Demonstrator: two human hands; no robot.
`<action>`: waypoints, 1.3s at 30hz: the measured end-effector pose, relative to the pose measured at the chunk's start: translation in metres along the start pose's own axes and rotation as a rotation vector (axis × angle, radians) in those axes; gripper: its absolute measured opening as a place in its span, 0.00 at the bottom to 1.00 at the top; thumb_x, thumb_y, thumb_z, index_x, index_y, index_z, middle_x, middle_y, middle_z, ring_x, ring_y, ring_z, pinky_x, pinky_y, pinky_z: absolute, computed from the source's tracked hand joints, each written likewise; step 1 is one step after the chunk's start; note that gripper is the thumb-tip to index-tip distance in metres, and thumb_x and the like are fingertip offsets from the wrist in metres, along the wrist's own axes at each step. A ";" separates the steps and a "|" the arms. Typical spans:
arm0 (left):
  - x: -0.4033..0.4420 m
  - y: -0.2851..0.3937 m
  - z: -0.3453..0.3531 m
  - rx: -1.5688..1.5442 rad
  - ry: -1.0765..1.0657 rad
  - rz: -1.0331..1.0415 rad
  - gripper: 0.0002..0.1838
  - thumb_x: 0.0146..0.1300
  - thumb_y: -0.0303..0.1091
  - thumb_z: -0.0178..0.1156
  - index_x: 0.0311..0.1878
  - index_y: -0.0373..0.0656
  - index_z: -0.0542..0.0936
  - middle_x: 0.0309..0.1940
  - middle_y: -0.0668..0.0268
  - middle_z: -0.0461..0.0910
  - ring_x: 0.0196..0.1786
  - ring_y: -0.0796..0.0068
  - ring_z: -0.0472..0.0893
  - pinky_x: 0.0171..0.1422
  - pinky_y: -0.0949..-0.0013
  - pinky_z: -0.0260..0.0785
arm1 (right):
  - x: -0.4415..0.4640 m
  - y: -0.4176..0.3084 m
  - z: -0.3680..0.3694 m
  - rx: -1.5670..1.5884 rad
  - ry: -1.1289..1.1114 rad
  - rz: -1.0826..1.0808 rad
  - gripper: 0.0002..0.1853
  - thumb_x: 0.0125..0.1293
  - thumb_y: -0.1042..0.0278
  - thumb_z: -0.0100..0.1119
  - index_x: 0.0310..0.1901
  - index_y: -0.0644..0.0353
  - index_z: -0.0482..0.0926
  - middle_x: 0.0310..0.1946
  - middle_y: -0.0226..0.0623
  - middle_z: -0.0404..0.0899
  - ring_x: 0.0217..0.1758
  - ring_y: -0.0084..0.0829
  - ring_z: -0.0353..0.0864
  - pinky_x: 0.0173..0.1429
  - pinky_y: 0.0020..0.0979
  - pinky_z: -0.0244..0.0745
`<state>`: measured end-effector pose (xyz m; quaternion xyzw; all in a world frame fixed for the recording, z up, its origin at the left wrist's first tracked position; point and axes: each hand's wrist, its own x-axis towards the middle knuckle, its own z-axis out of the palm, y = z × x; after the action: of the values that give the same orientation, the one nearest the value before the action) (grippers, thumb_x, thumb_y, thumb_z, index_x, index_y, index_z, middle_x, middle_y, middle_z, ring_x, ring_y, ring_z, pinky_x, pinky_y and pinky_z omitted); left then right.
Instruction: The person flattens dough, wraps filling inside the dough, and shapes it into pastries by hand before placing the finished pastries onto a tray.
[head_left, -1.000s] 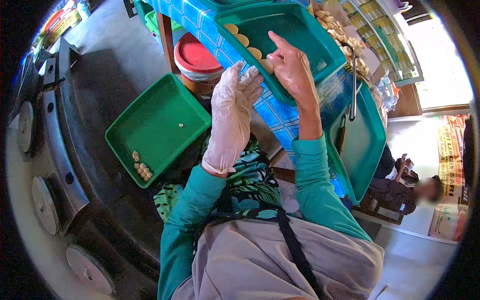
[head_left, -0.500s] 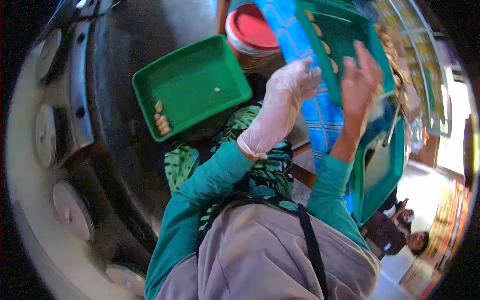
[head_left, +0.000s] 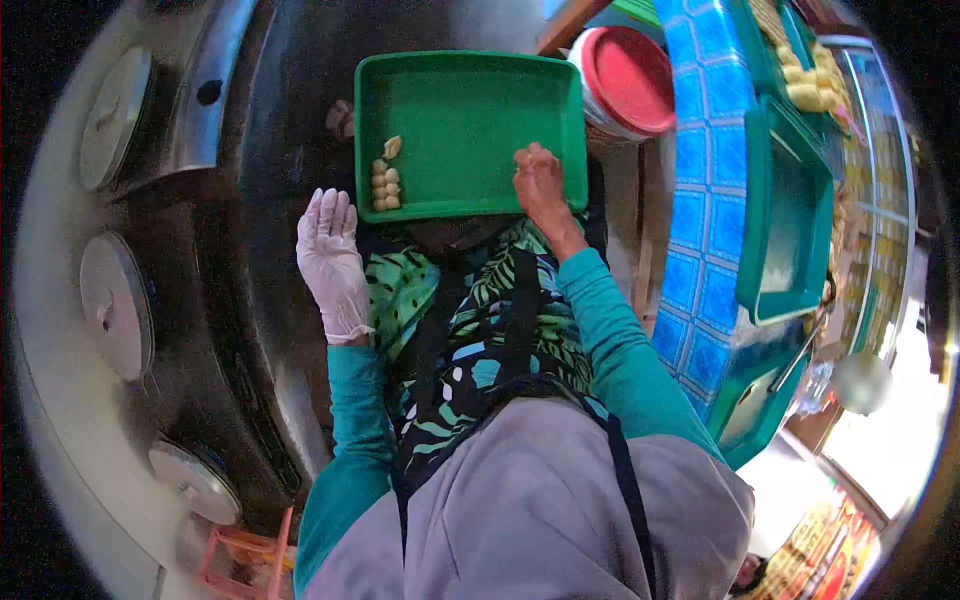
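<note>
Fisheye bent the edges; corners went black. Daylight blew out the opening [head_left: 882,425] at right, banner [head_left: 825,545] looked soft, left side was dim, grainy.

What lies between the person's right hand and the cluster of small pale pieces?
In the head view, only a bare stretch of the green tray lies between the right hand and the pale pieces.

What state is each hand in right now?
Left hand: open, gloved, nothing visible in it.
Right hand: curled over the green tray; grip cannot be told.
</note>
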<state>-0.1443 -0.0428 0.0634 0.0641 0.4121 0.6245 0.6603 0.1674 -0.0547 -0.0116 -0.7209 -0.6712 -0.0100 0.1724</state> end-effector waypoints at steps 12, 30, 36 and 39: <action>0.021 0.003 -0.007 -0.137 0.036 -0.008 0.24 0.76 0.42 0.47 0.63 0.31 0.71 0.59 0.51 0.75 0.63 0.56 0.75 0.70 0.56 0.67 | 0.061 -0.097 0.027 0.516 -0.108 -0.077 0.03 0.51 0.74 0.58 0.25 0.58 0.82 0.30 0.43 0.80 0.39 0.47 0.79 0.37 0.47 0.75; 0.008 -0.010 0.039 0.518 -0.121 0.027 0.18 0.68 0.35 0.59 0.57 0.35 0.79 0.49 0.59 0.83 0.53 0.71 0.82 0.61 0.69 0.72 | 0.062 -0.055 0.002 0.881 0.000 0.559 0.07 0.59 0.67 0.67 0.32 0.61 0.81 0.20 0.39 0.79 0.25 0.45 0.79 0.32 0.43 0.74; 0.015 -0.102 0.070 2.028 -0.849 0.743 0.31 0.60 0.28 0.55 0.70 0.40 0.67 0.70 0.56 0.68 0.71 0.32 0.61 0.69 0.35 0.59 | 0.017 -0.017 -0.010 -0.138 -0.111 -0.105 0.09 0.57 0.73 0.59 0.39 0.55 0.83 0.35 0.41 0.76 0.45 0.44 0.74 0.46 0.46 0.72; 0.014 -0.134 0.069 2.150 -0.964 0.852 0.34 0.65 0.39 0.55 0.73 0.43 0.62 0.75 0.61 0.60 0.73 0.24 0.53 0.66 0.23 0.54 | 0.016 -0.009 -0.020 -0.091 -0.204 -0.113 0.11 0.54 0.73 0.58 0.39 0.54 0.84 0.40 0.41 0.73 0.50 0.44 0.69 0.51 0.46 0.69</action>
<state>0.0007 -0.0288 0.0214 0.9196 0.3758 0.0493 0.1034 0.1646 -0.0437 0.0130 -0.6863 -0.7236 0.0231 0.0694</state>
